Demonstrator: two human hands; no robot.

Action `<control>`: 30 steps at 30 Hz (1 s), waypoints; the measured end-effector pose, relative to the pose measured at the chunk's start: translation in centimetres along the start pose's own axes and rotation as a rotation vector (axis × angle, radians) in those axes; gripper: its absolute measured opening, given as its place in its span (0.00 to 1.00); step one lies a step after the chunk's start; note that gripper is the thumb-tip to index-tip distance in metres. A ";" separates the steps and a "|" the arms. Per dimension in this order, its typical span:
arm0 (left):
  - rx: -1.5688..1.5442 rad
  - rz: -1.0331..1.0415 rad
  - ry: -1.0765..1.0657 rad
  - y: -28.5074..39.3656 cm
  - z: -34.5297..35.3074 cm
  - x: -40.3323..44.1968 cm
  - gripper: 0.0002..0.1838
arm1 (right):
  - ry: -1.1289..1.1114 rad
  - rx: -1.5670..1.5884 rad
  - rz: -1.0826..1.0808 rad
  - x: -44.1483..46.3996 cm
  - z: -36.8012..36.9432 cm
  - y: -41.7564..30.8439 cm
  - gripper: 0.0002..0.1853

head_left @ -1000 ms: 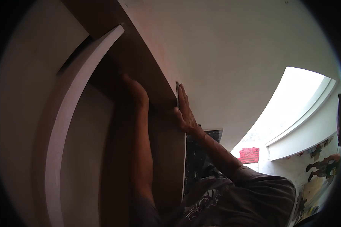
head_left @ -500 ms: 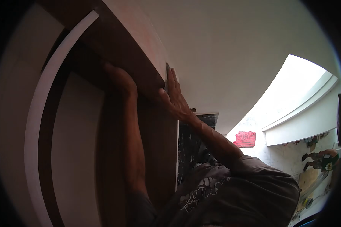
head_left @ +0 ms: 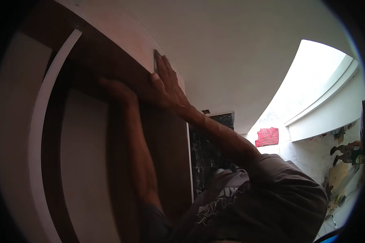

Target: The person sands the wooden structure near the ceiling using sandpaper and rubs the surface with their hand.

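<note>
My right hand (head_left: 166, 83) presses a thin, flat dark piece (head_left: 156, 60) against the pale wall strip (head_left: 125, 36), just above the edge of a brown panel (head_left: 109, 46). Its fingers lie along the piece and the thumb rests near the panel's edge. Down and left of it, my left hand (head_left: 119, 91) is raised against the shadowed underside of the brown panel. Its fingertips fade into the dark, and whether they grip anything is hidden.
A curved white edge (head_left: 38, 121) runs down the left side. Below my right arm is a black marbled surface (head_left: 202, 158). A red cloth (head_left: 267, 137) lies on the pale floor beyond. Another person (head_left: 346, 153) is at the far right.
My right hand has slid up and left along the wall strip with the flat piece. My left hand also sits further left in view, and the camera view has shifted.
</note>
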State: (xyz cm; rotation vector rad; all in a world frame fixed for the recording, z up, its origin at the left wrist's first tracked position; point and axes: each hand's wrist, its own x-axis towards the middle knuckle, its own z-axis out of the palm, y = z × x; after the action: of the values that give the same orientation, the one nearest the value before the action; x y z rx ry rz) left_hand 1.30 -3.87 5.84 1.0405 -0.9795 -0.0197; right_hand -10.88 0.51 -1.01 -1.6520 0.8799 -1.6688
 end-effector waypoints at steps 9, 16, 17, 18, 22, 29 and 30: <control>-0.055 -0.104 -0.043 0.9 0.3 0.9 0.33 | 0.123 -0.183 -0.263 9.7 3.0 -9.5 0.47; -0.116 -0.074 -0.084 1.9 -0.6 0.1 0.34 | -0.024 -0.103 -0.356 -1.3 -0.7 2.9 0.45; -0.129 -0.079 -0.090 2.3 -0.6 0.1 0.34 | -0.060 -0.099 -0.357 -3.2 -1.3 5.4 0.45; -0.140 -0.068 -0.096 2.5 -0.4 0.2 0.34 | -0.066 -0.091 -0.360 -3.0 -1.5 5.0 0.45; -0.089 0.028 -0.157 2.5 -0.4 0.1 0.34 | -0.045 -0.092 -0.532 3.3 -1.6 0.0 0.45; -0.115 0.042 -0.202 2.7 -0.3 0.9 0.35 | -0.091 -0.088 -0.762 10.6 -3.6 -10.1 0.42; -0.114 0.054 -0.212 2.7 -0.4 1.0 0.35 | -0.080 -0.093 -0.757 9.0 -3.7 -7.5 0.41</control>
State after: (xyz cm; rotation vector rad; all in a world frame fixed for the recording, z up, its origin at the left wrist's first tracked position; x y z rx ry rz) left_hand 1.05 -2.55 8.48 0.9189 -1.1849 -0.1422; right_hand -14.65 -2.28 10.36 -2.2750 0.2896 -2.0276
